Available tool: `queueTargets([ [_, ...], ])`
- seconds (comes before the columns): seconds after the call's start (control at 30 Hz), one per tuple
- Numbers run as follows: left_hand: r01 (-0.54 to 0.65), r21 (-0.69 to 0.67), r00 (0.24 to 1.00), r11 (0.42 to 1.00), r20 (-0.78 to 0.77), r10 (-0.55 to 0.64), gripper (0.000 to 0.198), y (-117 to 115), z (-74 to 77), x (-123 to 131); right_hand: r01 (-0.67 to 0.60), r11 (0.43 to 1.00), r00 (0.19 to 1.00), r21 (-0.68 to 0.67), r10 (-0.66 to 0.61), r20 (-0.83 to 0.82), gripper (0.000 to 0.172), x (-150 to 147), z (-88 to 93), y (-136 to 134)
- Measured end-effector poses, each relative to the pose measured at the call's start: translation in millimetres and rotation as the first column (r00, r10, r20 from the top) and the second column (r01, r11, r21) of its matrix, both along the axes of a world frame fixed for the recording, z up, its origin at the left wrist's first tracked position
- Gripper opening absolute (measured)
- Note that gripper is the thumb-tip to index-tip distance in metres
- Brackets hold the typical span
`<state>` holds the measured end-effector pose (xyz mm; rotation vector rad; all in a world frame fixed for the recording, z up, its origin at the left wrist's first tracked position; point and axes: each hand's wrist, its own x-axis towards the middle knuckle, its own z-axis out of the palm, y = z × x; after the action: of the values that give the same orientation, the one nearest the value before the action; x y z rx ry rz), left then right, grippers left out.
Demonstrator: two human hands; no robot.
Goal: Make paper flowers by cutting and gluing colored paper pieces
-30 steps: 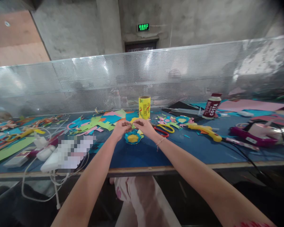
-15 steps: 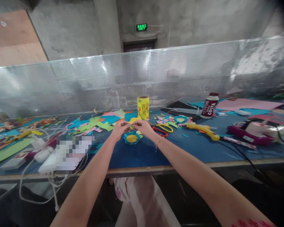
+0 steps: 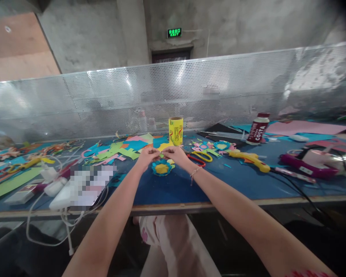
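My left hand (image 3: 147, 157) and my right hand (image 3: 175, 154) meet over the blue table top (image 3: 173, 188), fingertips pinched together on a small green paper piece (image 3: 161, 155). Just below them lies a blue and yellow paper flower (image 3: 162, 168). A yellow roll (image 3: 175, 131) stands upright right behind my hands. Red-handled scissors (image 3: 196, 160) and yellow-handled scissors (image 3: 202, 155) lie just right of my right hand.
Coloured paper scraps (image 3: 123, 150) cover the table's left middle. More paper flowers (image 3: 216, 146), a yellow glue gun (image 3: 252, 159) and a dark bottle (image 3: 257, 129) sit to the right. White chargers and cables (image 3: 56, 188) lie at left. A perforated metal screen (image 3: 173, 96) backs the table.
My hands have stayed pinched together over the paper flower, with only slight finger movement. The view shifted a little.
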<state>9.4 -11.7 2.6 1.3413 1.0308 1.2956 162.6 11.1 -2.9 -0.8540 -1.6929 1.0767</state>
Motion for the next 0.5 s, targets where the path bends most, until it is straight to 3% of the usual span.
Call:
queueTargets([
  [0.5, -0.025, 0.015, 0.999, 1.0, -0.035, 0.026, 0.023, 1.9, -0.3, -1.6, -0.006, 1.0, 1.0, 0.023, 0.006, 0.012, 0.01, 1.1, 0.6, 0.8],
])
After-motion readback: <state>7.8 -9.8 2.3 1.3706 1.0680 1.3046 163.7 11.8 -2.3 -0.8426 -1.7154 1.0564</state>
